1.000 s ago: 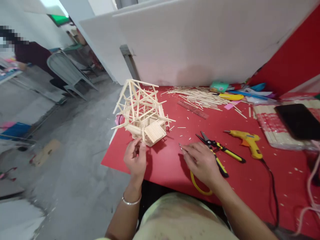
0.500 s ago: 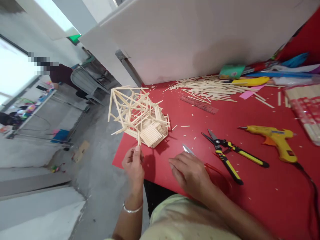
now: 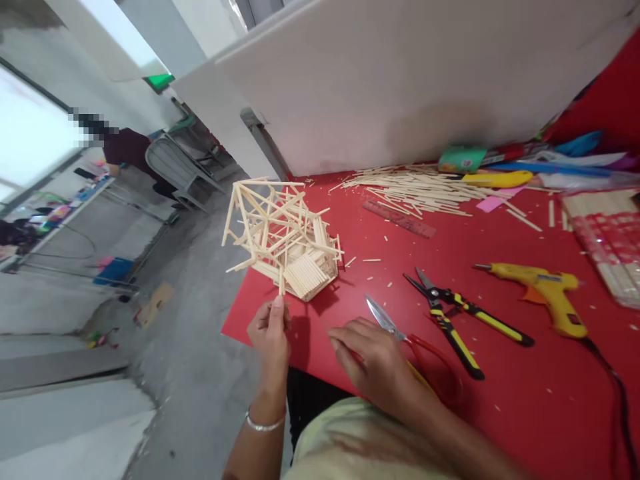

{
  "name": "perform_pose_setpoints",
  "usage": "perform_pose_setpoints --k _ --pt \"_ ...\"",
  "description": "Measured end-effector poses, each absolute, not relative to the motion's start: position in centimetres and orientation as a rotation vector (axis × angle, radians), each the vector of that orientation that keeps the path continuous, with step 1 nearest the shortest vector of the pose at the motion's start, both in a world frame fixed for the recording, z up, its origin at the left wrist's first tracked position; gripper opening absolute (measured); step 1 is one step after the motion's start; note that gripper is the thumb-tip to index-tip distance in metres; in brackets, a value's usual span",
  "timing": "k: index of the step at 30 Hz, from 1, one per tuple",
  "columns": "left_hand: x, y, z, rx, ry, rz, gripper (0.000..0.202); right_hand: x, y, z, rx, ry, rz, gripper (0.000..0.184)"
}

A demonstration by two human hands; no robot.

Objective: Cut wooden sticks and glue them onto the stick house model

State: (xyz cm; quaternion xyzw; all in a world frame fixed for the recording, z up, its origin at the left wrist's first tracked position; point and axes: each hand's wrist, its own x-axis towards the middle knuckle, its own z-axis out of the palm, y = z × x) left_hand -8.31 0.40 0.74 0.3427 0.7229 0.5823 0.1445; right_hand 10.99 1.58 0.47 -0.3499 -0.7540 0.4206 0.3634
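Observation:
My left hand [image 3: 271, 327] is closed in a pinch on the end of a pale wooden stick [image 3: 281, 285]. That stick reaches up to the near-left side of a model house built of thin sticks [image 3: 305, 277]; whether it is fixed to it I cannot tell. The model stands at the table's left corner, with an open lattice of crossed sticks and a slatted panel. My right hand [image 3: 370, 353] hovers beside the red-handled scissors [image 3: 383, 315], its fingers bent and drawn together with nothing visible in them. The forearm partly hides the scissors' handles.
On the red table [image 3: 510, 413] lie black-and-yellow cutters [image 3: 445, 300], a yellow glue gun [image 3: 545, 287], a ruler [image 3: 397, 219] and a pile of loose sticks [image 3: 415, 190]. Bagged sticks [image 3: 605, 233] lie at right. A white board [image 3: 400, 80] stands behind. A person [image 3: 127, 150] sits far left.
The view has shifted slightly. My right hand has moved a little left, uncovering more of the scissors. My left hand keeps its pinch on the stick.

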Motion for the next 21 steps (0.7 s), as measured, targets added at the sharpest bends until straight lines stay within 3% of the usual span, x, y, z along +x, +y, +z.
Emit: perform_pose_setpoints --k 7,12,17,21 --pt "-8.7 0.4 0.6 0.910 1.796 1.773 0.035 6.8 2.8 0.7 -0.992 -1.096 1.980 0.031" --pt "-9.1 0.3 0.7 0.995 1.787 1.743 0.037 4.0 4.6 1.6 -0.934 -0.768 2.167 0.038" --pt "-9.9 0.0 1.7 1.408 2.115 1.756 0.016 2.1 5.3 2.2 -0.887 -0.625 2.273 0.037" --pt "-11.3 0.6 2.7 2.069 2.085 1.644 0.041 1.3 5.7 1.9 -0.890 -0.508 2.315 0.036"
